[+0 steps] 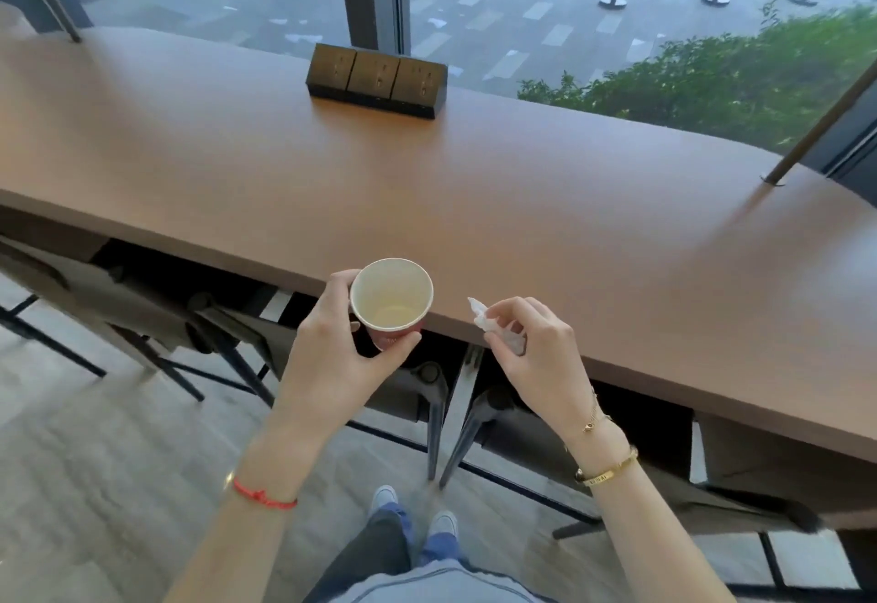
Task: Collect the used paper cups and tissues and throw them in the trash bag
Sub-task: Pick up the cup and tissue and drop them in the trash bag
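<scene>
Two hands occupy the foreground, each carrying one item, at the near edge of a long brown counter (545, 203).

Item, left: left hand (332, 346), red string bracelet (263, 498) at the wrist. Fingers and thumb are wrapped round a paper cup (392, 301), red outside, white inside, held upright with its mouth open to the camera. The cup sits over the counter's near edge, above the dark stools (156, 313) tucked beneath. A faint yellowish residue shows at its bottom.

Item, centre-rear: black block of three power sockets (377, 79), standing on the counter's far side against the window.

Item, right: right hand (531, 346), gold bracelets (607, 472) at the wrist. Thumb and fingertips pinch a crumpled white tissue (489, 320), lifted just beside the counter edge and near the cup, not touching it.

Item, below: grey floor, trouser legs and two shoes (415, 512) between the forearms.

Item, far right: green shrubs (740, 75) outside the glass.
</scene>
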Motion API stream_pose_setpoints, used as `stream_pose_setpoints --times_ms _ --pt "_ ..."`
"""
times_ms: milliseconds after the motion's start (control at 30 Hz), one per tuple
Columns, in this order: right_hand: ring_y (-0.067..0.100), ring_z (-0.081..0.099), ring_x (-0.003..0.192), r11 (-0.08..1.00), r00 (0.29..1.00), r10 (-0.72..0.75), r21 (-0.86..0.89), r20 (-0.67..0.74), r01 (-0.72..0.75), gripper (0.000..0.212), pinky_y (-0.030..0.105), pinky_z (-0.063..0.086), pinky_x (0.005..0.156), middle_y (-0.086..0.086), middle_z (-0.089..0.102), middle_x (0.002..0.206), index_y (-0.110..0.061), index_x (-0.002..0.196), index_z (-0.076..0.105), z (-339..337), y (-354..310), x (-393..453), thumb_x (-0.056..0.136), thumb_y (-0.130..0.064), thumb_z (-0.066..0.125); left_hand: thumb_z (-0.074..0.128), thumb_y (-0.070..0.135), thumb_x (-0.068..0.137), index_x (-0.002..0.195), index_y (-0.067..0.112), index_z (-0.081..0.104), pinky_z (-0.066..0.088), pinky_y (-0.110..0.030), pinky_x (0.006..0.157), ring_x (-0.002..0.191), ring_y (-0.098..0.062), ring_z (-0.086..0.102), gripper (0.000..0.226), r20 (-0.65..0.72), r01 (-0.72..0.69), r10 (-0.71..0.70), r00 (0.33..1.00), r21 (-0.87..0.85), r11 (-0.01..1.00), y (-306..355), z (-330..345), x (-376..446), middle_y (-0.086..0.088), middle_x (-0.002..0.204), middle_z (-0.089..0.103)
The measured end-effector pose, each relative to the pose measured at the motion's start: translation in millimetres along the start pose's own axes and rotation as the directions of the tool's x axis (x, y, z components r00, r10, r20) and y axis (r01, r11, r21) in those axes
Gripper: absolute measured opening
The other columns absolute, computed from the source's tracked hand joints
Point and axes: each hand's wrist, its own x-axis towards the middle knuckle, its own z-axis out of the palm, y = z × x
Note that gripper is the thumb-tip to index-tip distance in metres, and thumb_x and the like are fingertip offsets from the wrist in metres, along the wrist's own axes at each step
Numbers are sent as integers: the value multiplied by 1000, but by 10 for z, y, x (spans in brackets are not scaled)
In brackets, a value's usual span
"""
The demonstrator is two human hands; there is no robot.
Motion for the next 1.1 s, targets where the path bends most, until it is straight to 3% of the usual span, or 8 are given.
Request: stream_pose_setpoints --times_ms 267,400,500,700,767,833,900,1100 --pt "9 50 84 983 959 -185 42 214 181 15 21 43 73 -7 56 89 -19 100 60 449 -477 -238 86 -16 64 80 49 65 120 35 41 42 -3 70 94 6 56 69 -202 197 -176 963 88 976 -266 -562 -955 24 104 53" --pt "10 50 85 956 902 -293 74 317 284 16 21 44 74 -6 57 91 -17 103 60 715 -820 -456 87 -17 63 77 54 63 115 44 38 39 -1 68 90 10 55 65 -354 306 -249 901 112 946 -331 -874 -1575 24 101 54" --pt "11 49 84 923 842 -384 125 379 365 15 20 41 74 -6 55 89 -16 101 60 911 -1104 -734 87 -15 62 77 54 63 116 39 41 45 -12 70 86 2 58 65 -460 394 -305 834 110 912 -356 -1103 -2167 22 99 57" --pt "6 48 83 845 677 -530 251 510 472 19 10 34 71 -8 54 94 -18 105 61 1330 -1761 -1670 87 -17 63 80 46 64 119 32 43 46 -26 72 91 -10 59 68 -645 595 -420 638 68 801 -249 -1522 -3632 15 105 59" --pt "5 49 84 827 618 -554 284 557 485 19 7 33 70 -10 55 94 -20 105 60 1413 -1911 -1951 87 -18 62 82 42 65 119 30 43 45 -24 72 91 -9 58 68 -681 626 -433 591 48 779 -206 -1598 -4018 14 107 58" --pt "6 51 84 767 497 -629 374 598 521 19 12 38 73 -9 55 93 -20 105 60 1577 -2239 -2524 86 -17 62 83 39 65 120 28 43 43 -22 72 91 -9 58 68 -758 699 -449 473 13 715 -56 -1757 -4737 12 107 59" --pt "8 53 84 763 477 -635 393 608 514 19 20 43 76 -7 57 94 -18 105 61 1610 -2328 -2681 86 -17 63 84 38 66 120 26 43 48 -31 76 93 -15 59 68 -777 734 -465 424 -6 679 -10 -1766 -4968 9 109 60" --pt "12 54 84 586 156 -762 566 628 580 18 24 45 77 -3 59 92 -15 103 63 1863 -3014 -3794 85 -15 65 81 45 67 120 28 41 48 -28 71 91 -10 58 69 -878 848 -474 71 -198 492 431 -1816 -6388 15 106 55"
